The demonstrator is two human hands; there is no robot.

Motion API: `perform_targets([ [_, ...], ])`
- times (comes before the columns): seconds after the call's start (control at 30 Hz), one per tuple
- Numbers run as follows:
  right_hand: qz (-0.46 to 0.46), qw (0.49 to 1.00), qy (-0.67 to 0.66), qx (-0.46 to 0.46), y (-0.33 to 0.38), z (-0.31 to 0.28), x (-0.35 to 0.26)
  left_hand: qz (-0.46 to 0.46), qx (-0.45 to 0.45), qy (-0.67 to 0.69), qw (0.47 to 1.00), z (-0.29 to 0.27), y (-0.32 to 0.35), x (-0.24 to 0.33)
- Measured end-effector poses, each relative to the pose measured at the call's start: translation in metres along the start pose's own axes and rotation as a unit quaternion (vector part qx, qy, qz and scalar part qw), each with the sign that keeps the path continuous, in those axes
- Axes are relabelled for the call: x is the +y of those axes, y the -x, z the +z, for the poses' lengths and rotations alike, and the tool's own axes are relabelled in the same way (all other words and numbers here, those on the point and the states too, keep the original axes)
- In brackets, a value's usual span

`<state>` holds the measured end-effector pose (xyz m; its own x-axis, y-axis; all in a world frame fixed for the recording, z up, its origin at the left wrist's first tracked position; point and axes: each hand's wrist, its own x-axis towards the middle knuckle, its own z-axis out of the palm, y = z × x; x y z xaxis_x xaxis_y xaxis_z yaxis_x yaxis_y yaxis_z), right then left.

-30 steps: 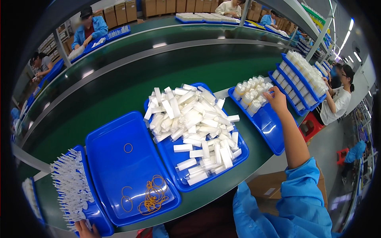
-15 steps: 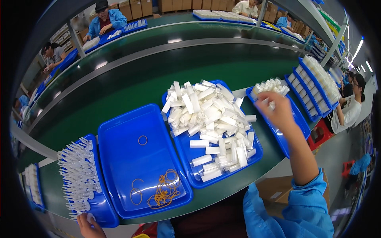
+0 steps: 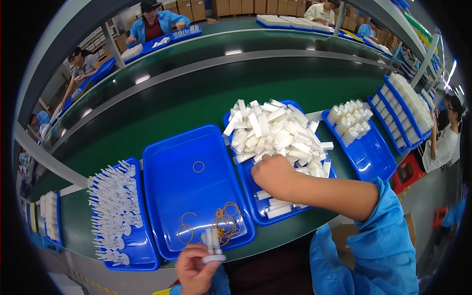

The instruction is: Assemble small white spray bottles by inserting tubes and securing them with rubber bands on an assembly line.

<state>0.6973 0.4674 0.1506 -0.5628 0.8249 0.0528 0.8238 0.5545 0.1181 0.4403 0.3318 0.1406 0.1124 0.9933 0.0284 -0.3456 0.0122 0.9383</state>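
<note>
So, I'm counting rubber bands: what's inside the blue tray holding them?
In the tray: a lone rubber band, a loose curl and a tangled clump. A white part in the left hand covers some of the clump, hiding whatever's behind.

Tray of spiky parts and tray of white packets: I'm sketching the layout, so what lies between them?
In the head view, a wide blue tray lies between them, with thin yellow-brown bands in it and the left hand at its near edge.

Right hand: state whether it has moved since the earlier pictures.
Yes, the right hand moved left, from the partly filled tray beside the stacked trays to the tray heaped with white pieces.
</note>
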Motion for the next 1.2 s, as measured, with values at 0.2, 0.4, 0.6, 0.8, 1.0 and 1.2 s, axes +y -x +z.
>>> perform_targets([
  [0.2, 0.103, 0.911, -0.377, 0.134, 0.031, -0.039, -0.021, 0.041, -0.107, -0.068, 0.991, 0.013, -0.006, -0.015],
  [0.4, 0.189, 0.52, -0.833, 0.026, 0.064, -0.037, -0.036, 0.101, -0.172, -0.131, 0.971, 0.027, -0.016, -0.01],
  [0.6, 0.211, 0.346, -0.914, 0.002, 0.075, -0.019, -0.039, 0.134, -0.222, -0.085, 0.962, 0.029, -0.024, -0.029],
  [0.8, 0.226, 0.32, -0.92, -0.012, 0.079, -0.016, -0.038, 0.088, -0.215, -0.073, 0.97, 0.03, -0.024, -0.029],
  [1.0, 0.22, 0.446, -0.867, -0.035, 0.082, -0.019, -0.039, 0.061, -0.24, -0.048, 0.968, 0.023, -0.022, -0.035],
  [1.2, 0.092, 0.816, -0.571, 0.015, 0.089, -0.034, -0.034, 0.047, -0.285, -0.081, 0.954, 0.023, -0.029, -0.029],
])
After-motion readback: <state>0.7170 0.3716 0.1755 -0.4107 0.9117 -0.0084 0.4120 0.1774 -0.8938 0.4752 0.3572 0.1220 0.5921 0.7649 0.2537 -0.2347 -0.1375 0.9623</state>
